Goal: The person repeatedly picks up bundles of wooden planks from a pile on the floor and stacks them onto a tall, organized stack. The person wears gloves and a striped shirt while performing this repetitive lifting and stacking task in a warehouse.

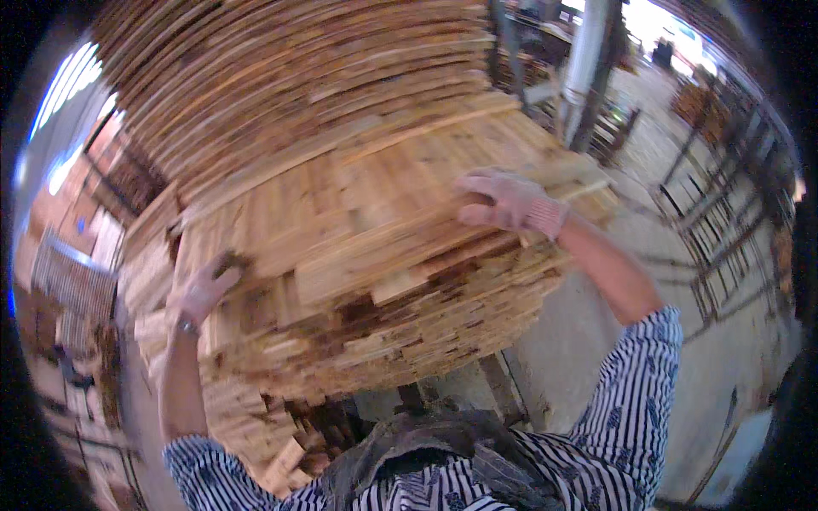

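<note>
Before me is a broad stack of pale wooden boards [341,200], its top layer laid side by side. My right hand [511,203], in a light pinkish knit glove, is over the right part of this top, thumb and fingers apart. A loose board [366,260] lies crosswise near the front edge, between my hands. My left hand [207,289], also gloved and with dark fingertips, is at the stack's left side with its thumb spread from the fingers. Motion blur hides whether either hand touches wood; I see nothing clearly gripped.
A taller pile of boards [298,77] rises directly behind the stack. Short wood offcuts [285,464] lie below at the lower left. A grey post [588,72] stands at the back right, and metal racks [711,217] are on the concrete floor [579,349] to the right.
</note>
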`<state>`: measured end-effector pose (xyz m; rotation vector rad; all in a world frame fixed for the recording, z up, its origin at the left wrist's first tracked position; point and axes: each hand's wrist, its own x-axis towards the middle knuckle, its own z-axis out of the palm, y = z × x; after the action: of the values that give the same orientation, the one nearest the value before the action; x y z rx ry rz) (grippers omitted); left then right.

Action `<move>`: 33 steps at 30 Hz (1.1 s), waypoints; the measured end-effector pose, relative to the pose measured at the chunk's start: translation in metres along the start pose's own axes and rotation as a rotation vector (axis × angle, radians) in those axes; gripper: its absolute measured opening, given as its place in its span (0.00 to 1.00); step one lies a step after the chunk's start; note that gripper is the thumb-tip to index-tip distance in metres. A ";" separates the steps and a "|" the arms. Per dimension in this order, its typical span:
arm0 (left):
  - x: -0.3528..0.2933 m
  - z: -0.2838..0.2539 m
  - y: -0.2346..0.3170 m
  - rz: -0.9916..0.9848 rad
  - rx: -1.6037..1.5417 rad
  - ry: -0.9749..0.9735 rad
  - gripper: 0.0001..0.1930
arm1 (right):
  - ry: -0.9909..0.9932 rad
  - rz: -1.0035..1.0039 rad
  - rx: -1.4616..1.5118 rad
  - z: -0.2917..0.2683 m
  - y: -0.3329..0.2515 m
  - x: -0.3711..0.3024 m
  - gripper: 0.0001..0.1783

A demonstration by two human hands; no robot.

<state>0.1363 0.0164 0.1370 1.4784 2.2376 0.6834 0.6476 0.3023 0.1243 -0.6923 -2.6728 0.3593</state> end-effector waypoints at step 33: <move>-0.209 0.195 0.054 0.303 0.130 0.636 0.33 | -1.133 -0.230 0.559 0.365 -0.186 -0.187 0.41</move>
<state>0.3627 -0.1224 0.0184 1.8890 2.5614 1.2732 0.5773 -0.0058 -0.1961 0.0731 -3.2574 1.7692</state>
